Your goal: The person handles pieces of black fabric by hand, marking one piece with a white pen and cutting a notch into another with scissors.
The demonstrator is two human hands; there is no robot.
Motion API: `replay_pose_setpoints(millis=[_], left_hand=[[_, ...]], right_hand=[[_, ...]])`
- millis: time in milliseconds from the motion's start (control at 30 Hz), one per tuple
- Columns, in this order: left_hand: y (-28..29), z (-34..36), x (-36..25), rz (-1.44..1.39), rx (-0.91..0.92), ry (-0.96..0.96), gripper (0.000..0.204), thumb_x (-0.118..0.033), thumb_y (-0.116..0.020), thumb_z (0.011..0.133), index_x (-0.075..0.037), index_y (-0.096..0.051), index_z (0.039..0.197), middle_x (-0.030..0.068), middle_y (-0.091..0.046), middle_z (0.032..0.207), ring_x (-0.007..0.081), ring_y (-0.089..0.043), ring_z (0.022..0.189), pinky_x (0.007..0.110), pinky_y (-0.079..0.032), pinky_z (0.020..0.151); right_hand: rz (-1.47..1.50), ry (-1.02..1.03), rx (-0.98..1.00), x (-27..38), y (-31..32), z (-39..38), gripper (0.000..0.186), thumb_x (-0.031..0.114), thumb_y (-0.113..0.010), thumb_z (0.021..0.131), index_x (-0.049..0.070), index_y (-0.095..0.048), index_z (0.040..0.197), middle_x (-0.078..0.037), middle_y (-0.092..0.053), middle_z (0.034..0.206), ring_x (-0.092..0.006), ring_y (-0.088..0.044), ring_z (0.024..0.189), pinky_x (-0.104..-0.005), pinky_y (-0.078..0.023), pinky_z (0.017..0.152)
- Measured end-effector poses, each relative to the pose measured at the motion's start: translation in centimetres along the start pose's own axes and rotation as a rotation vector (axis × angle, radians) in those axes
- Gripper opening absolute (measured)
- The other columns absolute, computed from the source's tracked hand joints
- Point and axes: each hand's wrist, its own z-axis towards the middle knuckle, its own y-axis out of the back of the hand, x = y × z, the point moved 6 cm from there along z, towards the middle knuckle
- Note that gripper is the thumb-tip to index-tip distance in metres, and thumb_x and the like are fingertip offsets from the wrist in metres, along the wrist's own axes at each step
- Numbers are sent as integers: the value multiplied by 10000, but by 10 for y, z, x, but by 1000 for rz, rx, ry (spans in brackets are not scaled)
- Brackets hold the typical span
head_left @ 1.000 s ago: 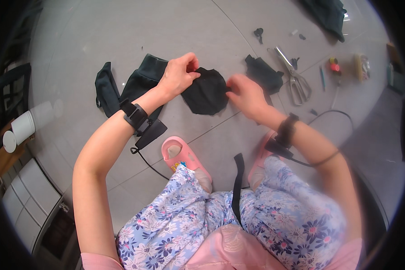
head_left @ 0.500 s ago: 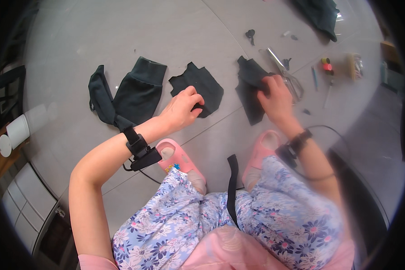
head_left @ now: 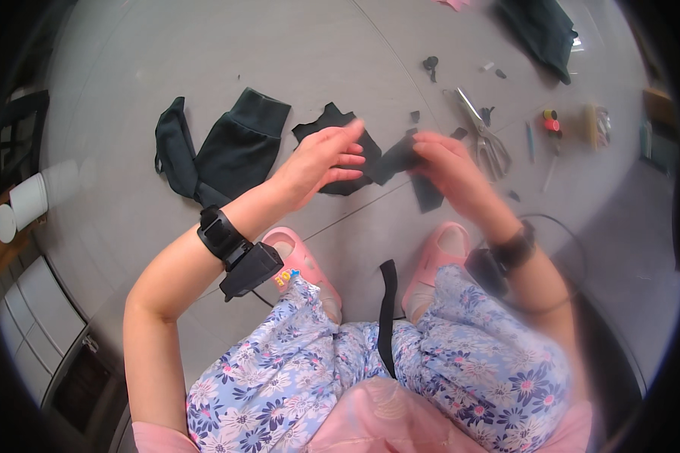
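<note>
My right hand (head_left: 453, 167) pinches a small dark fabric piece (head_left: 394, 161) that hangs toward the left, off the floor. Below that hand lies another dark strip of fabric (head_left: 428, 196), partly hidden by it. My left hand (head_left: 323, 164) is open, its fingers apart, over an irregular dark cloth piece (head_left: 370, 155); it covers part of this cloth. Farther left, a dark garment part with a ribbed cuff (head_left: 242, 147) lies flat, beside a narrow folded dark fabric piece (head_left: 175, 155).
Scissors (head_left: 485, 136) lie right of my right hand, near scattered fabric scraps (head_left: 431, 66). Thread spools (head_left: 551, 121), a blue pen-like tool (head_left: 530, 141) and a clear package (head_left: 599, 126) sit farther right. More dark fabric (head_left: 538, 38) lies at the far right. My pink clogs (head_left: 440, 260) are nearer.
My right hand has lifted a dark fabric piece off the floor and swung it left. My left hand has risen from the cloth and its fingers have spread.
</note>
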Motion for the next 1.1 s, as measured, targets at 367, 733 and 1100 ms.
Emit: replay_pose_setpoints(millis=[367,733,1100], left_hand=[[45,3,28,-164,37,-77,276,-183,-627,915,-17,-603,1135,70,-651,1086,174,-623,1019,347,-470,952],[68,16,37,-19,-10,-177,654,-22,-603,862,26,-309,1444,107,-626,1094,170,-629,943,311,-539,816],[95,20,12,429,-370,-326,192,-65,-677,803,51,-656,955,73,-669,742,107,-616,648,252,-512,588]], right_hand=[[287,-307,237,-47,-52,8,214,180,-589,909,44,-608,1072,-22,-612,1004,-108,-614,906,-289,-545,752],[178,-320,100,-85,-46,19,493,0,-657,808,-49,-499,1272,-79,-589,1033,-154,-624,892,-290,-555,756],[56,-353,73,-78,-62,20,443,53,-682,826,-113,-509,1199,-135,-626,1000,-190,-665,836,-295,-549,683]])
